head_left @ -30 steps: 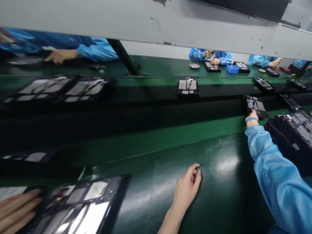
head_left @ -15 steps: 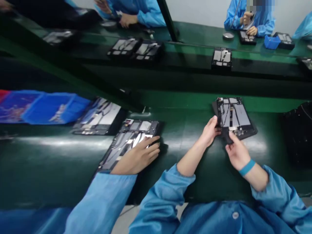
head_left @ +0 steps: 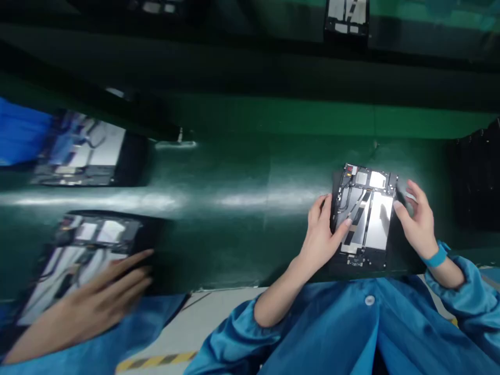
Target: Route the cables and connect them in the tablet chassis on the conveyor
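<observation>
Lying at the near side of the green bench (head_left: pixel 226 245), just beyond the front of a blue coat (head_left: pixel 336 317), an uncovered tablet-like device (head_left: pixel 367 219) is presented face up, slightly turned. Its left side is held by the left hand (head_left: pixel 318 237): thumb laid over the face, fingers along the edge. By the right hand (head_left: pixel 420 221), banded in blue at the wrist, nothing is seen to be gripped; fingers are loosely spread, thumb tip at the right edge, contact not certain. A dark layer (head_left: pixel 336 182) can be made out under the device, not quite aligned with it.

Progress, as judged: placing in front of the body appears done, squaring up perhaps unfinished. Silvery panels and dark ribbon strips are seated inside; no cover is fitted. No tool is held, so work on the inside is judged not yet begun. Whether any connector has been fastened cannot be told.

Farther left, a second device (head_left: pixel 84 260) is partly covered by a co-worker's hand (head_left: pixel 103 297), blurred; touch uncertain. Beyond it, a third device (head_left: pixel 91 148) is set beside a blue bin (head_left: pixel 23 133). At far right, a dark stack (head_left: pixel 478 177) is noted; on the shelf beyond, another device (head_left: pixel 347 18), cut by the frame.
</observation>
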The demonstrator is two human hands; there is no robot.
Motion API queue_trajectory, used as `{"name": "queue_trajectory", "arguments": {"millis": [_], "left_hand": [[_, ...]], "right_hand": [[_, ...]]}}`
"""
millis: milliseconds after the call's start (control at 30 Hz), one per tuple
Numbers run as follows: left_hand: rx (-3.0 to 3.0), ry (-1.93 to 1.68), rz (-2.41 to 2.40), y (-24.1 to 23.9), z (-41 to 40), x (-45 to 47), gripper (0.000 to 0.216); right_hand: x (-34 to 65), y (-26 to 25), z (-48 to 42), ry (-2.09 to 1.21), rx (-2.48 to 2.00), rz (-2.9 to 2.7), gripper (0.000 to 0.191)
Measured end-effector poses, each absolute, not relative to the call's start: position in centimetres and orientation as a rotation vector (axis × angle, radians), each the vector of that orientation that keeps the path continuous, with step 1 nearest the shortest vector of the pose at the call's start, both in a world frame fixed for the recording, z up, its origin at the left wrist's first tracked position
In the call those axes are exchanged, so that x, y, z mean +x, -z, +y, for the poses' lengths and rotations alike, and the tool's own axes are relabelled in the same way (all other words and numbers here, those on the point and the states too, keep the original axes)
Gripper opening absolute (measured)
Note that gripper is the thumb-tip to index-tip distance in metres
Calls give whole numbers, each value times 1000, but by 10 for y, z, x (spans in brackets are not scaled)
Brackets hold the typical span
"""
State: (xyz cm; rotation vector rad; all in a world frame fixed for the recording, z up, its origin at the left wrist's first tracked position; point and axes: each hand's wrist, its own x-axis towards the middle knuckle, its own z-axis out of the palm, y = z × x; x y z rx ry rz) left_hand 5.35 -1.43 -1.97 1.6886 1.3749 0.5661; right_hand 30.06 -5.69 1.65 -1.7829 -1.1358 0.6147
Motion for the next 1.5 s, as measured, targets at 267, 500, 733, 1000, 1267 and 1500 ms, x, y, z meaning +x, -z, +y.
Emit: {"name": "queue_trajectory", "arguments": {"millis": [267, 500, 733, 1000, 1267, 1500], "left_hand": [[1528, -603, 1436, 16, -6, 71, 80], [1832, -572, 1379, 12, -27, 63, 90], [2416, -145, 1491, -27, 12, 84, 27], [2314, 108, 1480, -44, 18, 82, 23], [1814, -166, 1796, -23, 1, 27, 10], [1728, -461, 1585, -13, 26, 41, 25]], "right_hand": [[299, 15, -19, -766, -1820, -1294, 74], [311, 1, -15, -534, -1835, -1632, 60], [271, -2, 55, -303, -1960, -1792, 35], [256, -6, 78, -420, -1919, -1795, 14], [264, -13, 26, -301, -1804, -1882, 17], [256, -28, -8, -260, -1731, -1984, 17]]}}
